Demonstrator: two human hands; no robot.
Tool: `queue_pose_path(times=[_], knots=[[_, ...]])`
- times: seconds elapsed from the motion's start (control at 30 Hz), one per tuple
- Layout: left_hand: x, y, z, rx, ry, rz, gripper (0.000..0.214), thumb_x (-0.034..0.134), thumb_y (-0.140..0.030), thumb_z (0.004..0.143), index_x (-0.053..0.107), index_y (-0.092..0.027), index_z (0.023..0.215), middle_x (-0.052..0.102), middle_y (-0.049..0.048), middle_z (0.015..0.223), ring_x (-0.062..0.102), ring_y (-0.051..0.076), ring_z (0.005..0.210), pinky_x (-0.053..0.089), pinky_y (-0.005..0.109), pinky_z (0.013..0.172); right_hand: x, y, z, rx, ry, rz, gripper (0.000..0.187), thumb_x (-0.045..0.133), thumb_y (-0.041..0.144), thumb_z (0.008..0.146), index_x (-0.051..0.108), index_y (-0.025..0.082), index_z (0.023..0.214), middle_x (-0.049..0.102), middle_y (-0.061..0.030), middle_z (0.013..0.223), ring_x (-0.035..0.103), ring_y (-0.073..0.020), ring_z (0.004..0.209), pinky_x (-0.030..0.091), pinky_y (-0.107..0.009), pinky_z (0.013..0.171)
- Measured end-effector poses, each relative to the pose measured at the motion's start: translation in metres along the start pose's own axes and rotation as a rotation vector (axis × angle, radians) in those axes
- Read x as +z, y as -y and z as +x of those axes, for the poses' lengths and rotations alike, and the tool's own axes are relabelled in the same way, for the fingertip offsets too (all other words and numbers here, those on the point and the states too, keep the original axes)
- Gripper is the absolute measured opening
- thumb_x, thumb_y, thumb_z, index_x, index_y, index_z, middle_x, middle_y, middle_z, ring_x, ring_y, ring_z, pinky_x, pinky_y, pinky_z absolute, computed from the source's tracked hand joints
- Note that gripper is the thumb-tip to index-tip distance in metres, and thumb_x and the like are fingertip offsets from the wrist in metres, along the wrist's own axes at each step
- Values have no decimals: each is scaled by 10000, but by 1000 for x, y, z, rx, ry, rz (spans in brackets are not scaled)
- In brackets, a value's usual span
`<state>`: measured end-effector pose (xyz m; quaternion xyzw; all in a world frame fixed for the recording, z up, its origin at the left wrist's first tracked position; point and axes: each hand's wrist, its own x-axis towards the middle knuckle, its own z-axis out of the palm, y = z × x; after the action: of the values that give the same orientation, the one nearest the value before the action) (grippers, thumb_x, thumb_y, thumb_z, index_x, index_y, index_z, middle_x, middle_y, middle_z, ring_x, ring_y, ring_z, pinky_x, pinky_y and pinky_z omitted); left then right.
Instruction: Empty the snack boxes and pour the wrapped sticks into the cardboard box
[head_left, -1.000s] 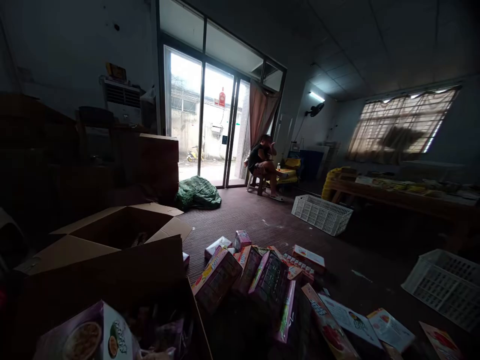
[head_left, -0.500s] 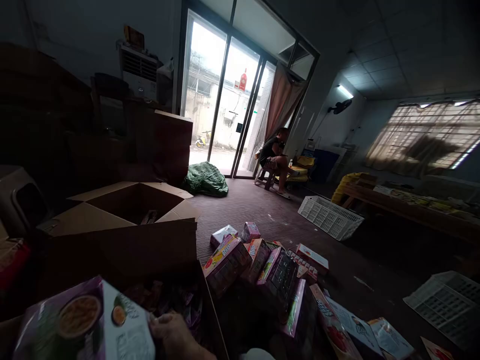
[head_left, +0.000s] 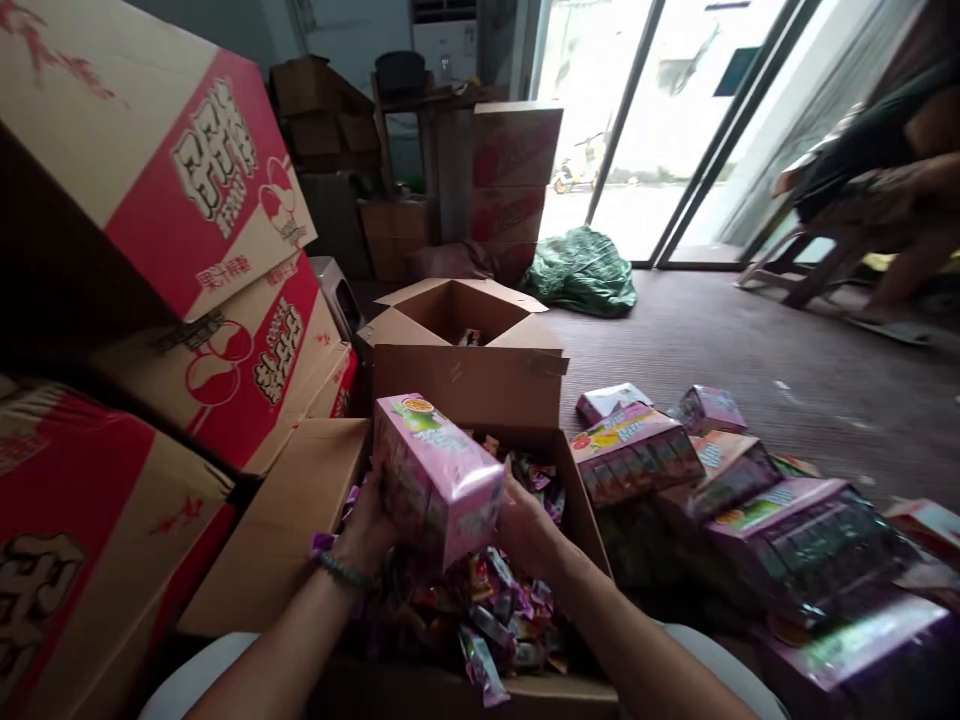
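Fingers of the left hand (head_left: 369, 528) and the right hand (head_left: 525, 525): set at opposite sides of one packet and holding it between them; some fingertips hidden by it.

Item held: one glossy pink-and-purple rectangular packet (head_left: 439, 465) (cut passion fruit printed on its top face), tilted, above the contents of an open brown cardboard box (head_left: 277, 520).

Contents of that box: a loose heap of small shiny wrapped sweets (head_left: 491, 620), chiefly purple, some orange; one lies against the near rim.

Left wrist: one dark green beaded bracelet (head_left: 343, 572).

Beyond, just behind the first: a second open brown cardboard box (head_left: 401, 325), flaps spread.

Right side, on the dark ribbed floor (head_left: 697, 355): a jumbled group of pink and orange printed packets (head_left: 637, 445), several with clear fronts, lying at various angles.

Left side: stacked large red-and-tan printed cartons (head_left: 225, 160), the upper one overhanging.

Background: one crumpled heap of green woven sheeting (head_left: 581, 270), near tall dark-framed glass doors (head_left: 645, 130); a yellow scooter (head_left: 577, 165), outside; at the right edge, a seated person (head_left: 862, 170), blurred.
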<state>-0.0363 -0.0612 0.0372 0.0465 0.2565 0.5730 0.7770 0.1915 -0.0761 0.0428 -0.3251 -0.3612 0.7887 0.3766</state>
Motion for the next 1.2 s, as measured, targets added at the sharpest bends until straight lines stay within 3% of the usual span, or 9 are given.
queue_pose_path(times=[0.07,0.13,0.27,0.33,0.4,0.6,0.8,1.0,1.2], knots=[[7,1,2,96,-124,-40,612,425,-536,975,432,-215,1496,758,120,1070,703,278,1048,537,465,983,5,0,-4,-87,64,-26,781,541,851,753,600,268,1269,668,-88,1213,644,-243,1035,513,-334,781],[15,6,-1,198,-184,-43,625,377,-563,979,452,-202,1484,768,115,1042,719,270,1011,544,465,982,8,-1,-5,-216,52,-93,895,691,804,667,483,325,1395,555,-81,1406,576,-264,1206,507,-363,885],[25,25,-15,232,-92,121,504,483,-492,971,585,-199,1369,758,99,1108,716,238,1028,550,407,987,6,-5,4,-328,-249,-93,1173,916,586,518,297,346,1484,524,-100,1434,559,-294,1259,496,-421,991],[29,33,-22,210,-41,156,431,533,-404,971,605,-206,1347,744,87,1163,704,223,1063,536,379,1011,4,-3,8,-328,-320,18,1086,879,575,602,280,362,1482,566,-96,1396,605,-297,1209,529,-449,964],[33,35,-28,213,10,146,414,548,-351,970,593,-214,1359,736,77,1187,691,219,1094,518,381,1037,3,-1,10,-328,-260,97,992,855,578,643,332,360,1458,607,-86,1364,634,-300,1173,559,-457,931],[33,21,-35,106,100,136,478,441,-486,987,584,-196,1339,749,98,1103,695,243,1068,518,446,1022,4,8,9,-310,-173,106,741,791,565,739,505,288,1364,729,-77,1169,709,-287,1036,591,-459,883],[20,-8,-29,112,-290,370,786,327,-782,878,640,-131,1188,737,125,848,720,313,906,556,533,907,-15,30,-6,-504,-214,-72,782,783,503,759,466,281,1438,697,-87,1246,669,-305,1124,557,-450,942],[35,8,-25,261,170,357,585,476,-641,919,618,-242,1322,675,67,1314,575,299,1282,430,464,1125,-37,38,-13,-420,-274,-198,767,769,601,711,556,270,1369,689,-81,1258,628,-326,1187,525,-461,985],[41,-1,-31,374,34,389,590,437,-626,943,644,-209,1305,683,63,1308,539,284,1328,406,445,1154,-35,29,-6,-391,-231,-257,815,785,649,663,574,253,1343,699,-98,1222,606,-331,1211,499,-478,1011]])
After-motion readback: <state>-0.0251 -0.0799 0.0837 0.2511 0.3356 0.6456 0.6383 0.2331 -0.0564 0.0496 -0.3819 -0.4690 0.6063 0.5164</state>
